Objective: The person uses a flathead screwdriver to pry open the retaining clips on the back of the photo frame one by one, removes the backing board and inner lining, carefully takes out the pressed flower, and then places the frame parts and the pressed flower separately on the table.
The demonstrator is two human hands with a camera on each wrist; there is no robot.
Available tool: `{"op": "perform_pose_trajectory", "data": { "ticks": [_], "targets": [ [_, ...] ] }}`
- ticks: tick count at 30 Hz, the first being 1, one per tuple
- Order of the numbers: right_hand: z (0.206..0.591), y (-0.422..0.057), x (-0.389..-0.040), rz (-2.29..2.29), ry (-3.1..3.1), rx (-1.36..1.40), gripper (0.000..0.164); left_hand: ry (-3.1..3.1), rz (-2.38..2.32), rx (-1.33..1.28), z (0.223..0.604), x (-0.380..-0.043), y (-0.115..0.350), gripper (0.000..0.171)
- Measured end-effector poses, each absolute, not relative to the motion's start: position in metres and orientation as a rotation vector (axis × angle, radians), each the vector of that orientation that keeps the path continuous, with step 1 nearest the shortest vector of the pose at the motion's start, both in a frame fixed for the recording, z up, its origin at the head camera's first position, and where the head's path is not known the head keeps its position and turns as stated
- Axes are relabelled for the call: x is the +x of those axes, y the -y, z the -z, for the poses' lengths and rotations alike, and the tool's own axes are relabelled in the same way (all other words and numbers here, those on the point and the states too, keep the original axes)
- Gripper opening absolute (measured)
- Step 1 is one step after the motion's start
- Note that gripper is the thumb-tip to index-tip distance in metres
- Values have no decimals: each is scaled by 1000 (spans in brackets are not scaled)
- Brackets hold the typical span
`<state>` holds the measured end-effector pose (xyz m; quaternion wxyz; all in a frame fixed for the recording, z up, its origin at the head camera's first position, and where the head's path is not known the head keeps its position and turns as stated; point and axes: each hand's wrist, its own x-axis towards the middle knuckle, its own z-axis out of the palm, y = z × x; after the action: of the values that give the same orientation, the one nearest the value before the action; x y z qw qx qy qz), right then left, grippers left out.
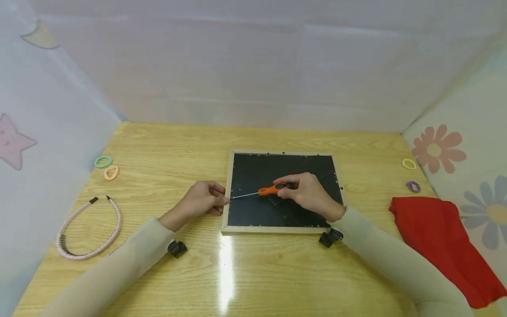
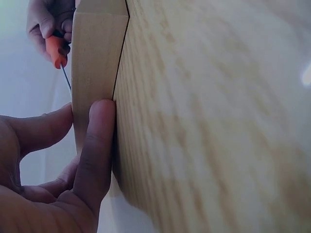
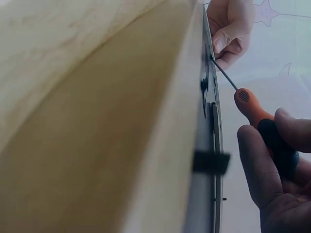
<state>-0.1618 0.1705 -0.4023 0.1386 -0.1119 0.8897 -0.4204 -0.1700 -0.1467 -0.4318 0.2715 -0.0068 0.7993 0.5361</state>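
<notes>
A picture frame (image 1: pixel 277 230) with a pale wooden rim lies back side up on the table, its black backing board (image 1: pixel 253 171) showing. My right hand (image 1: pixel 306 191) grips a screwdriver (image 1: pixel 269 189) by its orange and black handle, over the board. The thin metal shaft points left, its tip at the inner edge of the left rim. At that same rim, my left hand (image 1: pixel 203 198) pinches the wood, thumb on top and a finger along the outer side, as the left wrist view shows. A dark tab (image 3: pixel 211 162) stands up from the frame in the right wrist view.
A pink headband (image 1: pixel 89 255) lies at the left, below green (image 1: pixel 103 161) and orange (image 1: pixel 111 172) hair ties. On the right are yellow (image 1: pixel 409 164) and purple (image 1: pixel 413 186) hair ties and a red cloth (image 1: pixel 439 237). Patterned sheets enclose the table's back and sides.
</notes>
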Motion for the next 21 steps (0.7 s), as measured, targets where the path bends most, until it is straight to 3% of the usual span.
{"op": "perform_pose_trajectory", "data": {
  "ticks": [8,21],
  "targets": [
    [388,-151,-162,1272,-2681,-476,29,-2190,-1398,37,428,-174,147,34],
    [358,-89,-163,1181,-2906,-1009,16,-2178,-1295,97,422,-181,148,30]
  ]
}}
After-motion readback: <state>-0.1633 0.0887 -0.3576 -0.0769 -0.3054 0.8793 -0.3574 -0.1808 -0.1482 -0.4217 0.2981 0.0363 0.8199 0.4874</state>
